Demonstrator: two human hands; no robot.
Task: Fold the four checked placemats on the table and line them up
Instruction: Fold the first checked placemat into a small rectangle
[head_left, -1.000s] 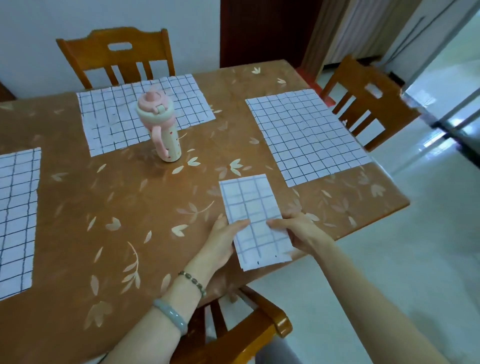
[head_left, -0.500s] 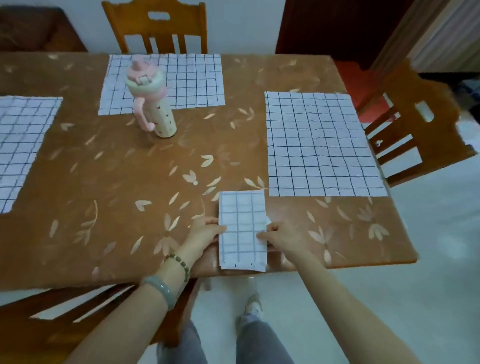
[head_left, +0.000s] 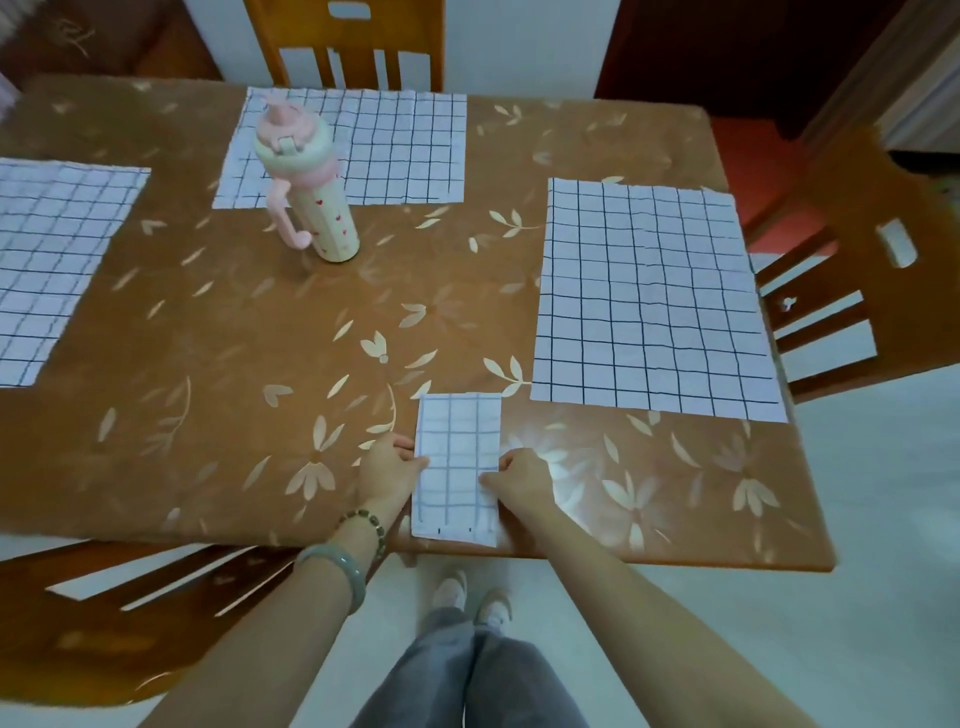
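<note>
A: Since the earlier frame the folded placemat has been squared to the near tabletop edge; it was skewed, now its long sides run straight away from the person. Head view also swung left.

B: Hands?

A: Left hand at its left edge, right hand at its right edge, fingertips resting on the cloth. Both grips loose, pressing flat, not pinching or lifting.

B: Step?

A: One of four done, I'd say this is the final straightening. Three mats left unfolded: right placemat near the right edge, far placemat at the far edge, left placemat at the left edge.

B: Next?

A: Probably let go, reach for the right one, closest. The pink bottle stands just in front of the far mat, may be in the way.

B: Materials?

A: Thin limp white cloth, dark grid, slightly creased. Tabletop glossy brown, leaf print, so cloth likely slides.
</note>
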